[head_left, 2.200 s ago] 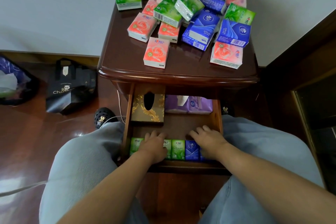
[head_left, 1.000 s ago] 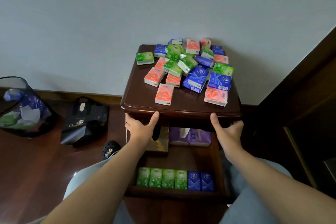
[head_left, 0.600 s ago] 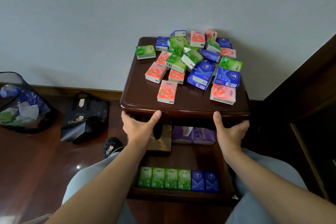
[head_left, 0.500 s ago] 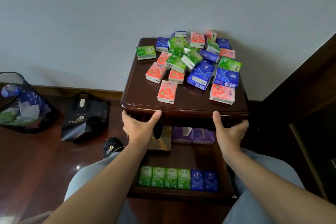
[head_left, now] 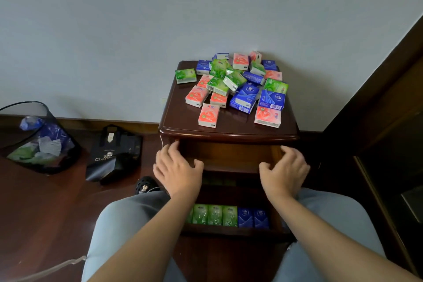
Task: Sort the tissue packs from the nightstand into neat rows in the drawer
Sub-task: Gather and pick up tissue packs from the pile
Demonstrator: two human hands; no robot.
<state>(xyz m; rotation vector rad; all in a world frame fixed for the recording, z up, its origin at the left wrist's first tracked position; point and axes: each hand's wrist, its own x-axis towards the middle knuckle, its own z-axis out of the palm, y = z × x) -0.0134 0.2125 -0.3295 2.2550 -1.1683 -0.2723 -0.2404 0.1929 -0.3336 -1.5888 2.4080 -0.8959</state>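
Knees (head_left: 128,220): two, in pale blue trousers, sitting either side of the open drawer at the bottom of the frame.
Drawer (head_left: 229,231): standing open at six o'clock of the nightstand, its front rail nearest the camera.
Row in drawer (head_left: 226,215): lining up upright against the front rail, three full green packs and the edge of another at nine o'clock peeping out beside the left forearm, then two blue packs at three o'clock, all side by side and touching.
Left hand (head_left: 177,168): hovering at the nine o'clock corner of the drawer opening, fingers spread and loosely bent, gripping nothing; whether the fingertips are touching wood, I cannot tell.
Right hand (head_left: 285,170): mirroring it at the three o'clock corner, fingers relaxed and apart, holding nothing.
Nightstand (head_left: 183,119): dark polished wood, its front lip running just beyond both hands.
Loose packs on top (head_left: 242,84): crowding toward twelve o'clock, roughly twenty in a jumble, overlapping too much for an exact count.
Pink packs: two sitting nearest the front edge, one (head_left: 208,115) toward centre, one (head_left: 267,117) at three o'clock.
Green pack (head_left: 185,75): lying alone at ten o'clock.
Black bag (head_left: 113,155): slumping on the floor at nine o'clock.
Mesh bin (head_left: 36,137): standing further out at nine o'clock, holding crumpled wrappers.
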